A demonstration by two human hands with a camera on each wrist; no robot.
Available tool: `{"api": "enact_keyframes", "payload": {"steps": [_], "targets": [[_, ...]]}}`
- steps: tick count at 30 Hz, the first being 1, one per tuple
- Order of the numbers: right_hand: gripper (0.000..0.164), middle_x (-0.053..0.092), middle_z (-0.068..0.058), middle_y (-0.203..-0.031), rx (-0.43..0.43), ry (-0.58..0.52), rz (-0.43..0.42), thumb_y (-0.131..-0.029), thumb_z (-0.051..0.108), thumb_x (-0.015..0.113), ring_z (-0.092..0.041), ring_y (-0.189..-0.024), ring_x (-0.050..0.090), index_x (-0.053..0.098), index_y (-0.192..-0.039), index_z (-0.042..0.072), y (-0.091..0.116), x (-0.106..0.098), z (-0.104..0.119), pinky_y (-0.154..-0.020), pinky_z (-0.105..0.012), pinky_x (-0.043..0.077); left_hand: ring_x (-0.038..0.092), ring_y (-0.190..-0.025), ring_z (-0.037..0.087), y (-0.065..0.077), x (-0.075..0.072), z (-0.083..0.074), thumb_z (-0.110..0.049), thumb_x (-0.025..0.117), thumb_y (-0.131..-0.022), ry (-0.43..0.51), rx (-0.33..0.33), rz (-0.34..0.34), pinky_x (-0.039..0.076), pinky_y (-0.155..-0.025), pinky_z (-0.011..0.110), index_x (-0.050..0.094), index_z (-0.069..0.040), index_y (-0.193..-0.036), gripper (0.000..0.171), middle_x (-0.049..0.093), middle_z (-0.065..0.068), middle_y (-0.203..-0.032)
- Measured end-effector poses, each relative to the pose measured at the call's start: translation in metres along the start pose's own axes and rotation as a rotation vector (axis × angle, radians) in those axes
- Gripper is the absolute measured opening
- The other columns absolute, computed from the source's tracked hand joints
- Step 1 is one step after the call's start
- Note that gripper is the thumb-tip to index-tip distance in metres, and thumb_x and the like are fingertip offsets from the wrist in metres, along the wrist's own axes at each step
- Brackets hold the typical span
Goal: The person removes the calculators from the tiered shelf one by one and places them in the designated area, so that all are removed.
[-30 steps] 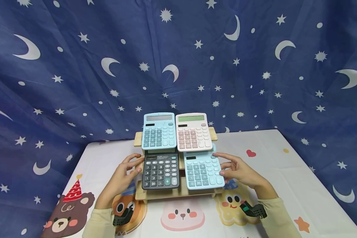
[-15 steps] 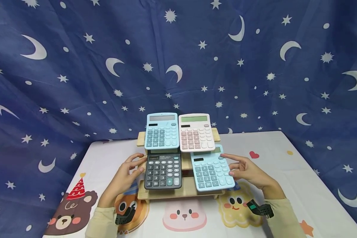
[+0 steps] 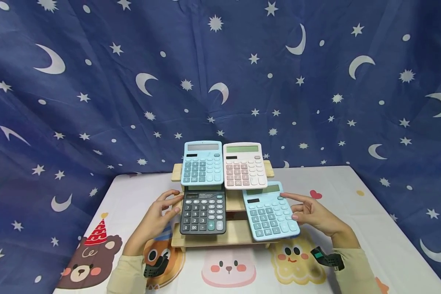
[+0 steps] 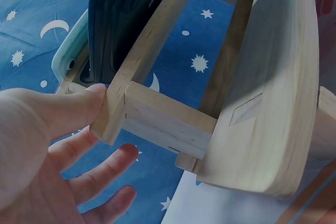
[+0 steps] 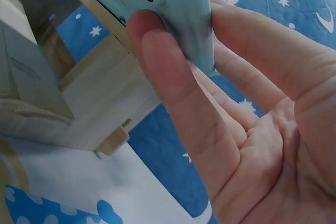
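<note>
My right hand [image 3: 316, 216] pinches the right edge of a light blue calculator [image 3: 272, 212], which slants in front of the lower right part of a wooden stand [image 3: 239, 232]. In the right wrist view, thumb and fingers lie on opposite sides of that calculator [image 5: 184, 14]. Beside a black calculator [image 3: 203, 210] at lower left is my left hand [image 3: 156, 216]. The left wrist view has its thumb and a finger pinching the end of a rail of the wooden stand [image 4: 262, 108], with the other fingers spread below.
On the upper tier stand another light blue calculator [image 3: 202, 163] and, to its right, a white and pink calculator [image 3: 245, 165]. They overlap the tops of the lower two. A cartoon-print cloth [image 3: 191, 281] covers the table, and a blue star-patterned curtain [image 3: 220, 73] hangs behind.
The lower right light blue calculator has moved right with my right hand and tilted, its bottom swinging rightward. My left hand stays at the stand's left side. The whole head view has shifted slightly.
</note>
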State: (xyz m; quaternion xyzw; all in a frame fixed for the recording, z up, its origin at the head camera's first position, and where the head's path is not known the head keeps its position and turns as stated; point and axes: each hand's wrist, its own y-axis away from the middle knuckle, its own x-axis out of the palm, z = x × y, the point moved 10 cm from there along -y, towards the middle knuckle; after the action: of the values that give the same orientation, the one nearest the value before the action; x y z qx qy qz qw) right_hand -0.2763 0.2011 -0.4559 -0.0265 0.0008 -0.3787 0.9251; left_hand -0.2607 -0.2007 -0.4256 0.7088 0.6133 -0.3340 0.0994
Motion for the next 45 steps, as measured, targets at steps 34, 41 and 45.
{"api": "enact_keyframes", "payload": {"steps": [34,41,45], "targets": [[0.045,0.065,0.018,-0.134,-0.015,0.111,-0.323,-0.108,0.006,0.042,-0.001,-0.111,0.068,0.043,-0.153,0.003,0.062,-0.081,0.011,-0.083,-0.022,0.058,0.045,-0.138,0.048,0.001,-0.001,-0.001,-0.008,0.064,-0.098,-0.015,0.002,0.001,0.044,-0.098,0.064,0.062,0.001,-0.137,0.040,0.050,0.024,-0.147],[0.046,0.066,0.019,-0.129,-0.003,0.108,-0.393,-0.109,0.010,0.042,-0.001,-0.106,0.069,0.042,-0.154,0.007,0.067,-0.091,0.005,-0.081,-0.022,0.058,0.045,-0.137,0.048,0.001,-0.001,-0.002,-0.010,0.064,-0.098,-0.018,0.003,0.004,0.044,-0.097,0.064,0.061,0.001,-0.137,0.041,0.050,0.023,-0.147],[0.049,0.066,0.022,-0.127,0.007,0.087,-0.464,-0.109,0.012,0.044,0.001,-0.105,0.068,0.036,-0.157,0.004,0.068,-0.097,0.002,-0.081,-0.020,0.057,0.046,-0.137,0.048,0.001,-0.001,-0.002,-0.010,0.064,-0.098,-0.016,0.004,0.008,0.045,-0.097,0.063,0.061,0.001,-0.138,0.041,0.049,0.024,-0.147]]}}
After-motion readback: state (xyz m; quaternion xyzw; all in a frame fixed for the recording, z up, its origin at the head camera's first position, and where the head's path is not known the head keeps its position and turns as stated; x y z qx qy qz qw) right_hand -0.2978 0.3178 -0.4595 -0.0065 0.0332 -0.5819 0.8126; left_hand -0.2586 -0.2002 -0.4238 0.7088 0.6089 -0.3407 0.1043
